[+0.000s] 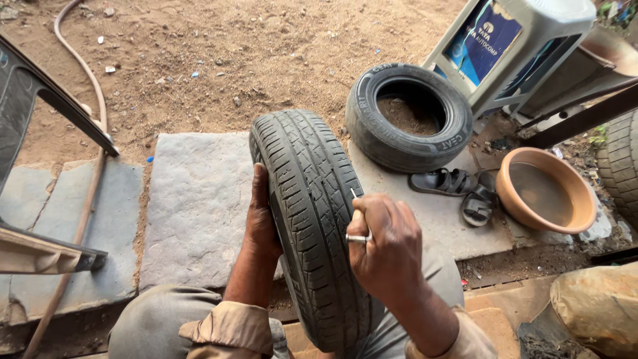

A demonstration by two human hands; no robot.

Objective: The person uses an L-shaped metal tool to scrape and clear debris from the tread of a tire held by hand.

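Head view shows you holding an upright black rubber tyre with grooved tread between your knees, at the centre of the frame, its tread facing you, so both hands can get at it. Your left hand lies flat against the sidewall at 9 o'clock of the tyre, fingers extended and pressing rather than clenched, which looks meant to steady it. Your right hand, wearing a ring, is clenched around a thin metal tool whose tip meets the tread at about 3 o'clock; what kind of tool it is I cannot tell.

Beyond, at 1 o'clock, a second black tyre lying flat on the grey stone slab holds sandy dirt in its hollow. At 3 o'clock a round terracotta-coloured basin holds what looks like murky water. A pair of black sandals lies between the tyre and the basin.
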